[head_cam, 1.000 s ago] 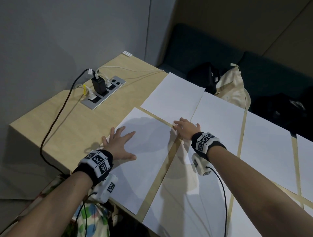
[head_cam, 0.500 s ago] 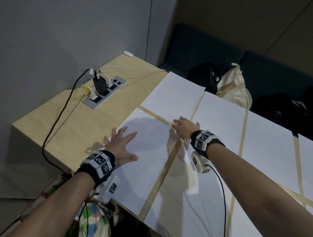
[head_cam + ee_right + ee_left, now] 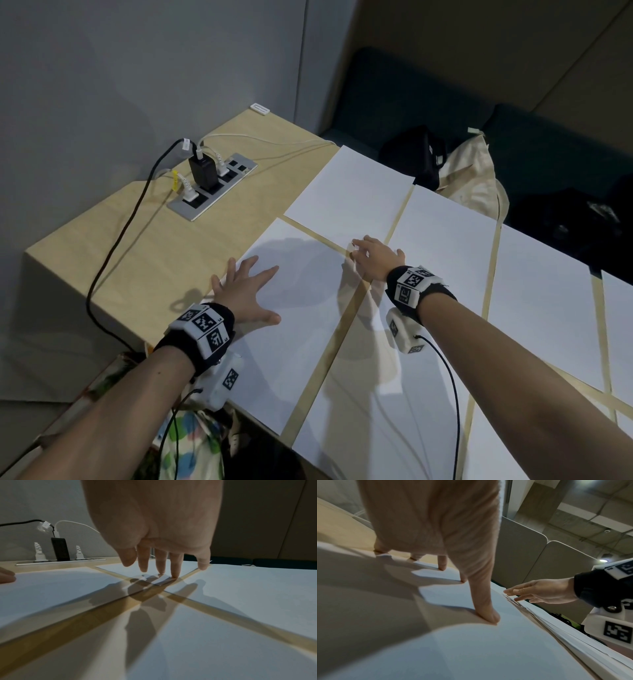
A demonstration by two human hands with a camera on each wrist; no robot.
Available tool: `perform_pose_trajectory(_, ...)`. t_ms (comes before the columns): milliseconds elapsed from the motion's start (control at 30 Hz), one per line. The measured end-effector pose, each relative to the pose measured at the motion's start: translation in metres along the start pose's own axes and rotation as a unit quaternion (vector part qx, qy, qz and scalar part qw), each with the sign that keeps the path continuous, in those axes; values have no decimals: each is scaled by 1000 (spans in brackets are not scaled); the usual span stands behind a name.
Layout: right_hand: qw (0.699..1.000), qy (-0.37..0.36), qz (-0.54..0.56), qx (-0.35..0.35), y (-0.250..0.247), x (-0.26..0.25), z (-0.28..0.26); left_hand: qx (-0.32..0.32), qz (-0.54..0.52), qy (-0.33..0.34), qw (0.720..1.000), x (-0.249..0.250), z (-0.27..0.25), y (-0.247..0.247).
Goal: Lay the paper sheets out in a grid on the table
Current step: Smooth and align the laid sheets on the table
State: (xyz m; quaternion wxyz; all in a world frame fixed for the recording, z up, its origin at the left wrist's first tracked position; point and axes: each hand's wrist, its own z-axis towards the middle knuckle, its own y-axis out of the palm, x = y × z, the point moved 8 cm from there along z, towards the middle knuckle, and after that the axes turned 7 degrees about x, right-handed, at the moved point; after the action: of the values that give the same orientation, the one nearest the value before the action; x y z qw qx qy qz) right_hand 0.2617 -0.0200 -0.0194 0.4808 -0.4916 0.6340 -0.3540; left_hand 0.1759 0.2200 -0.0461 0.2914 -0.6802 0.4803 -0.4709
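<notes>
— Barely anything has shifted since a moment ago: the left hand (image 3: 247,291) lies spread flat as before on the near-left sheet (image 3: 291,329), and the right hand (image 3: 375,258) has crept only slightly along the corner it works.

— What are the right fingertips (image 3: 175,574) on?

— On the near corner of the far-left sheet (image 3: 349,195), where four sheets almost meet. Fingers nearly straight, pressing down, grasping nothing. Thumb and little finger hover just above.

— And the left?

— Fingers splayed, palm down, thumb (image 3: 486,614) pinning the paper; the outer fingertips reach past its edge onto the table (image 3: 144,260).

— How will the paper behave?

— Light, floppy, slick on wood, I'd judge. Slide it with flat fingertips near a corner; pinching could crease it.

— The rest?

— More sheets lie to the right of both hands, with narrow strips of table between.
</notes>
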Motion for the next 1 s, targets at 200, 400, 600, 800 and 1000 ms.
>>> perform_pose_trajectory(200, 1000, 6, 1, 4, -9, 3, -7, 7, -12, -6, 1000, 0, -2, 0)
perform_pose_trajectory(400, 999, 31, 15, 13, -20, 26, -16, 10, -25, 0, 1000, 5, -3, -2)
perform_pose_trajectory(600, 997, 67, 16, 28, -26, 53, -32, 11, -46, 3, 999, 6, -5, -3)
perform_pose_trajectory(800, 996, 78, 23, 24, -19, 69, -43, 41, -57, 8, 998, 10, -6, -7)
perform_pose_trajectory(1000, 995, 96, 1, -8, -3, 78, -52, 30, -27, 11, 999, 15, -6, -2)
